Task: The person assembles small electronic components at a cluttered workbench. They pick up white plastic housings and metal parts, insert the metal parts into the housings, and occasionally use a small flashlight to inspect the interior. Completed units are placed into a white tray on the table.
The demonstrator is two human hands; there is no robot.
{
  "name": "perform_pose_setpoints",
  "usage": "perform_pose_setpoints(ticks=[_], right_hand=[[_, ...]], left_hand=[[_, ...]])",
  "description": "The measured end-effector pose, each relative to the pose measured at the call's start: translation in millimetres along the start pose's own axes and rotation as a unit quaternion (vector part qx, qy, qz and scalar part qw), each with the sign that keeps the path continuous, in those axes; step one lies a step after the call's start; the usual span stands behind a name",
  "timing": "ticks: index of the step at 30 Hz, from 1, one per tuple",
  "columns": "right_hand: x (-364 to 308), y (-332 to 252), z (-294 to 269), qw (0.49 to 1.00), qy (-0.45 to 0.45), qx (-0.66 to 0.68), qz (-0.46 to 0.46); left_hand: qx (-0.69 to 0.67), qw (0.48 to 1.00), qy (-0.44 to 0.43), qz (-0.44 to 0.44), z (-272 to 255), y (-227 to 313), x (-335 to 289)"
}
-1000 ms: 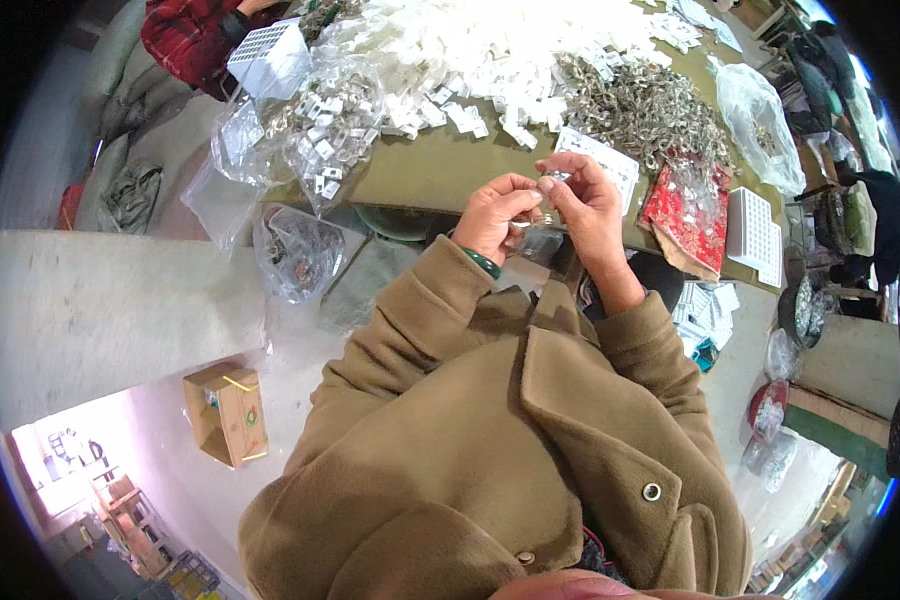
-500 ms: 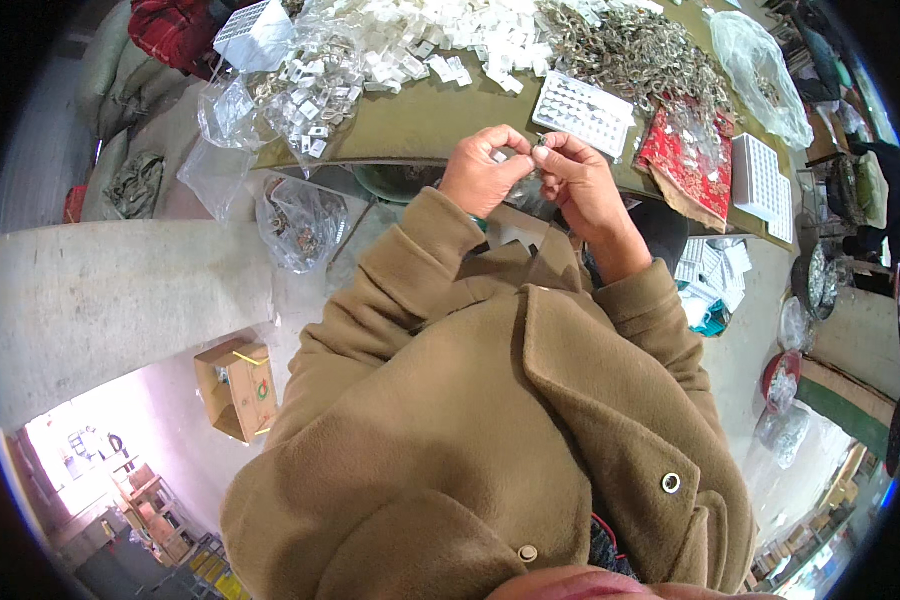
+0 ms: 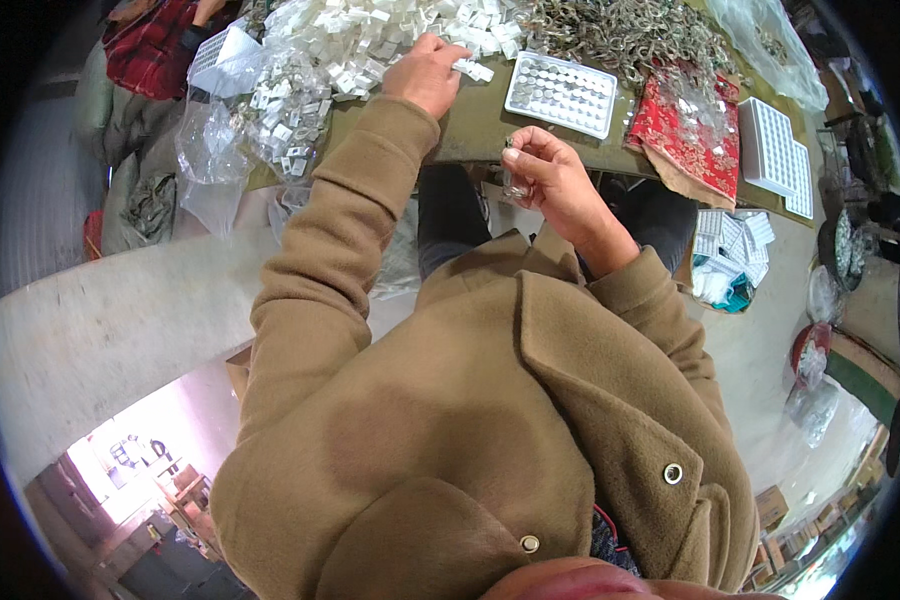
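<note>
My left hand [image 3: 426, 78] has its fingertips at the near edge of a heap of small white cards [image 3: 355, 50], closed on a small white card [image 3: 478, 71]. In front of the table edge, my right hand [image 3: 555, 180] is raised with thumb and forefinger pinched. A small shiny metal piece [image 3: 509, 144] shows at its fingertips, and more shiny bits hang below the fingers; their exact kind is too small to make out. Between and beyond both hands lies a white tray [image 3: 562, 95] with rows of small round pieces.
A large heap of metal pieces [image 3: 625, 38] covers the table's far right. Near it lie a red patterned cloth [image 3: 670, 140] and stacked white trays [image 3: 770, 150]. Clear plastic bags [image 3: 210, 155] hang at the left edge. Another person's red checked sleeve [image 3: 150, 48] shows at the far left.
My hands were together in front of the table edge. My left hand has moved away, far and to the left, to the white cards. My right hand stays near the edge, still pinching the metal piece.
</note>
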State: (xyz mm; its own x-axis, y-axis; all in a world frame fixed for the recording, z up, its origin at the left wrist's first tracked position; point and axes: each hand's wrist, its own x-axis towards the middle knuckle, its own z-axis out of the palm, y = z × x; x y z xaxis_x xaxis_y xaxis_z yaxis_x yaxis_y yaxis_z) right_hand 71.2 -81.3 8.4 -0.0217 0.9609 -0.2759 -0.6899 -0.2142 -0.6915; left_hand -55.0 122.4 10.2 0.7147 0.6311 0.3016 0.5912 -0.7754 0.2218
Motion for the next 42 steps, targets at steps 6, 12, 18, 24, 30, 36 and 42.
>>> perform_pose_setpoints(ticks=[6, 12, 18, 24, 30, 36, 42], right_hand=[[0.7, 4.3, -10.9, 0.998, 0.006, -0.043, -0.046], [9.7, 3.8, -9.5, 0.998, -0.010, -0.031, -0.054], [31.8, -5.5, -3.7, 0.988, 0.084, 0.065, -0.109], [31.2, 9.0, -0.3, 0.978, 0.143, 0.010, -0.151], [26.1, 11.8, 2.2, 0.939, 0.193, -0.156, -0.238], [12.5, 1.9, 13.9, 0.977, 0.136, -0.010, -0.161], [3.9, 0.3, 21.6, 0.991, 0.100, 0.034, -0.085]], left_hand=[[-0.003, 1.000, -0.001, -0.003, 11.6, -2.4, -0.1], [-0.293, 0.943, 0.081, -0.134, -1.7, -9.2, -8.1], [-0.768, 0.539, -0.070, -0.338, -25.8, 40.0, -46.2], [-0.765, 0.528, -0.044, -0.366, -8.4, 88.8, -70.5], [-0.637, 0.721, -0.026, -0.270, -13.3, 92.8, -81.8], [-0.779, 0.526, -0.032, -0.341, -12.6, 75.5, -89.4], [-0.790, 0.545, -0.047, -0.277, -15.7, 75.0, -92.9]])
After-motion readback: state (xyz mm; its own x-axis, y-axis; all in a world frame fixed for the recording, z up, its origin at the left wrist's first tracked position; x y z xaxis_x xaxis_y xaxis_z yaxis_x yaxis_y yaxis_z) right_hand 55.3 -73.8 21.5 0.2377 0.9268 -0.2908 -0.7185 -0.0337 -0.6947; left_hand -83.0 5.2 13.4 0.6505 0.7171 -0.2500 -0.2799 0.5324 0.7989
